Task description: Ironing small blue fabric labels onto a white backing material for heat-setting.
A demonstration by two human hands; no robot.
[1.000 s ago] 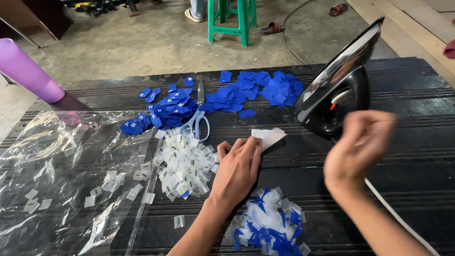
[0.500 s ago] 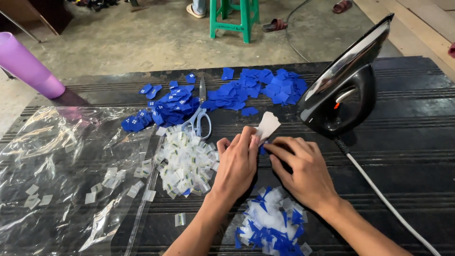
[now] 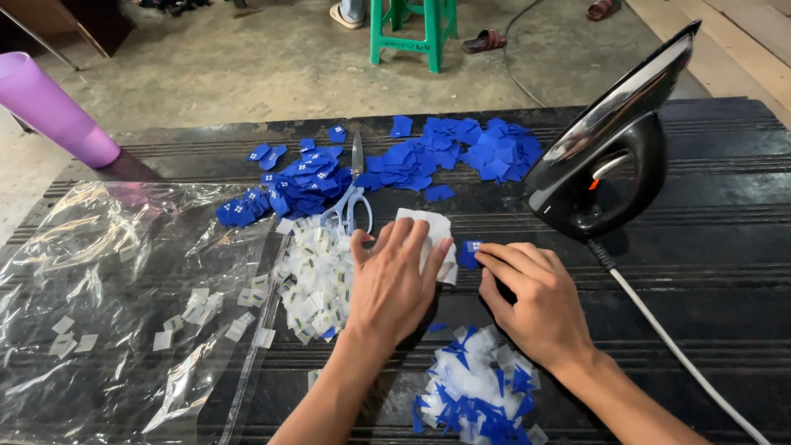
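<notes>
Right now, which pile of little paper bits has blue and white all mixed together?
The mixed blue and white scrap pile, nearest the camera below the right hand. The pile of white tags by the left hand is mostly white; the far blue squares are blue.

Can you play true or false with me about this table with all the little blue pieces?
1. The iron stands upright. True.
2. The right hand holds the scissors. False: its fingers pinch a small blue piece; the scissors lie untouched on the table.
3. The left hand presses flat on a white pad. True.
4. The purple cup is next to the iron. False: it stands at the far left; the iron is on the right.
</notes>
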